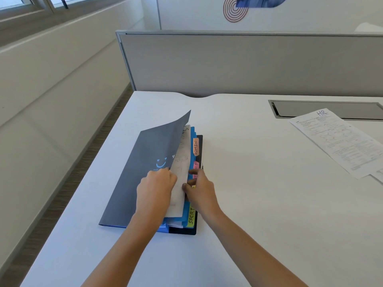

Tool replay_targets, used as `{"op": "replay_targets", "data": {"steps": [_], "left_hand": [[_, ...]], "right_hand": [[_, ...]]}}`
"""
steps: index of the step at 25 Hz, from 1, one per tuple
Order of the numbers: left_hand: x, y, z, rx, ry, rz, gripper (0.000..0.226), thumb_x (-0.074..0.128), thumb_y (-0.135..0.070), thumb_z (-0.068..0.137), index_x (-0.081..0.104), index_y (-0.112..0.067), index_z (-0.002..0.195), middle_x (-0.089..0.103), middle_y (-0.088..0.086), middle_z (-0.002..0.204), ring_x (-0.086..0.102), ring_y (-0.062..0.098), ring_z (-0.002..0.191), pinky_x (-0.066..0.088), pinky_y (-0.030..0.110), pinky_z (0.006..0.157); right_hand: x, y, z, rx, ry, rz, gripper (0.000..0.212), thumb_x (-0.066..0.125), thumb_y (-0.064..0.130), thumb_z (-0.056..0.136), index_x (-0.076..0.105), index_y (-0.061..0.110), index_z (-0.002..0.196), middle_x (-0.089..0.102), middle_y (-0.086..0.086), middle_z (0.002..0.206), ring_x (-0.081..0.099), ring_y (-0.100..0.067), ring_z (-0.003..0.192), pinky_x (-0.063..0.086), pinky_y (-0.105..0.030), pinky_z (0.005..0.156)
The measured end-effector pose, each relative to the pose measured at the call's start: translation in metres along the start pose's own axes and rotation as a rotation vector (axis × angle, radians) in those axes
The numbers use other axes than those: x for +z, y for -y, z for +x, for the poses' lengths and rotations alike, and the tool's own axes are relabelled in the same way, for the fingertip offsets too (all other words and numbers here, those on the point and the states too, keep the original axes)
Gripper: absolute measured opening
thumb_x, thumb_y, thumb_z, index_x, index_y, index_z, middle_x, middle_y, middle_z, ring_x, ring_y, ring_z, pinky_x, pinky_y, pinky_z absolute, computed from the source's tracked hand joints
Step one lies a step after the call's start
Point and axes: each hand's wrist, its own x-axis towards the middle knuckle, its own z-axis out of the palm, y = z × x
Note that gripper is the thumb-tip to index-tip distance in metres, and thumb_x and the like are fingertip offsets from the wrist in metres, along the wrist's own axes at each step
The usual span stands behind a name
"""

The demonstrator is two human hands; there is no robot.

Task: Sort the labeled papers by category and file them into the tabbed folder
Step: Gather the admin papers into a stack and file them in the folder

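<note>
A dark grey tabbed folder (134,183) lies on the white desk, its front cover lifted. My left hand (155,189) grips the cover's edge together with a white paper (180,183) tucked under it. Blue dividers carry an orange ADMIN tab (195,147), a pink tab (196,167) and a yellow-green SPORT tab (191,218). My right hand (200,191) sits at the folder's right edge, fingers curled on the sheets beside the pink tab. A printed paper marked HR (339,141) lies flat at the far right.
A grey partition (248,63) stands along the desk's back edge. A metal cable hatch (327,109) is set into the desk (259,183) behind the HR paper. The desk's left edge drops to the floor beside a white wall.
</note>
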Motion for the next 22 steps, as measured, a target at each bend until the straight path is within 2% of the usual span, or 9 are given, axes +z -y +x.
{"op": "replay_targets", "data": {"steps": [1, 3, 5, 9, 13, 16, 19, 22], "left_hand": [[-0.001, 0.0, 0.001, -0.006, 0.005, 0.006, 0.02, 0.039, -0.029, 0.1, 0.052, -0.015, 0.106, 0.054, 0.001, 0.091, 0.053, 0.017, 0.07, 0.044, 0.024, 0.063], [-0.001, 0.0, 0.002, 0.017, 0.004, 0.059, 0.02, 0.042, -0.026, 0.1, 0.054, -0.014, 0.111, 0.06, 0.005, 0.098, 0.06, 0.019, 0.078, 0.052, 0.026, 0.071], [-0.002, 0.0, 0.001, 0.015, 0.0, 0.068, 0.019, 0.045, -0.024, 0.099, 0.054, -0.013, 0.112, 0.063, 0.008, 0.102, 0.062, 0.02, 0.081, 0.056, 0.03, 0.078], [-0.005, 0.003, -0.001, -0.015, -0.033, -0.015, 0.014, 0.039, -0.023, 0.1, 0.05, -0.015, 0.096, 0.057, 0.006, 0.089, 0.056, 0.022, 0.072, 0.05, 0.027, 0.066], [-0.003, 0.003, -0.007, 0.02, -0.039, 0.044, 0.011, 0.039, -0.022, 0.1, 0.045, -0.019, 0.091, 0.059, 0.004, 0.091, 0.061, 0.023, 0.074, 0.045, 0.025, 0.062], [-0.002, 0.004, -0.006, 0.035, -0.04, 0.073, 0.008, 0.042, -0.019, 0.1, 0.05, -0.018, 0.099, 0.06, 0.004, 0.094, 0.062, 0.022, 0.076, 0.05, 0.025, 0.065], [0.0, 0.009, -0.004, 0.052, -0.01, 0.112, 0.013, 0.042, -0.023, 0.1, 0.05, -0.017, 0.109, 0.056, 0.0, 0.094, 0.054, 0.017, 0.07, 0.042, 0.017, 0.056], [0.005, 0.01, -0.006, 0.075, -0.005, 0.144, 0.006, 0.045, -0.018, 0.099, 0.047, -0.018, 0.104, 0.058, 0.002, 0.095, 0.052, 0.017, 0.069, 0.05, 0.022, 0.066]], "right_hand": [[0.001, 0.003, 0.0, -0.014, 0.003, -0.001, 0.038, 0.053, 0.011, 0.095, 0.041, 0.017, 0.13, 0.06, 0.0, 0.108, 0.059, -0.013, 0.092, 0.053, -0.024, 0.076], [0.007, 0.008, 0.0, -0.051, 0.007, -0.019, 0.045, 0.052, 0.008, 0.095, 0.036, 0.02, 0.136, 0.055, -0.004, 0.127, 0.057, -0.018, 0.109, 0.052, -0.028, 0.084], [0.012, 0.009, -0.001, -0.061, 0.022, -0.009, 0.05, 0.052, 0.007, 0.095, 0.034, 0.022, 0.139, 0.052, -0.004, 0.132, 0.053, -0.02, 0.118, 0.051, -0.033, 0.089], [0.006, 0.006, 0.007, -0.048, 0.014, -0.002, 0.053, 0.056, 0.01, 0.094, 0.033, 0.022, 0.14, 0.06, -0.003, 0.121, 0.056, -0.016, 0.104, 0.05, -0.027, 0.082], [0.005, 0.01, 0.026, -0.078, -0.046, -0.02, 0.058, 0.055, 0.01, 0.094, 0.031, 0.021, 0.145, 0.052, -0.006, 0.134, 0.051, -0.024, 0.122, 0.051, -0.032, 0.091], [0.01, 0.013, 0.032, -0.107, -0.063, -0.024, 0.059, 0.052, 0.007, 0.094, 0.029, 0.021, 0.147, 0.047, -0.008, 0.14, 0.048, -0.024, 0.127, 0.049, -0.031, 0.094], [0.012, 0.01, 0.031, -0.126, -0.028, -0.007, 0.057, 0.052, 0.008, 0.094, 0.031, 0.023, 0.144, 0.051, -0.007, 0.136, 0.054, -0.02, 0.118, 0.052, -0.026, 0.086], [0.007, 0.006, 0.033, -0.103, 0.004, -0.008, 0.056, 0.054, 0.011, 0.094, 0.031, 0.021, 0.144, 0.055, -0.006, 0.13, 0.057, -0.019, 0.111, 0.051, -0.025, 0.081]]}}
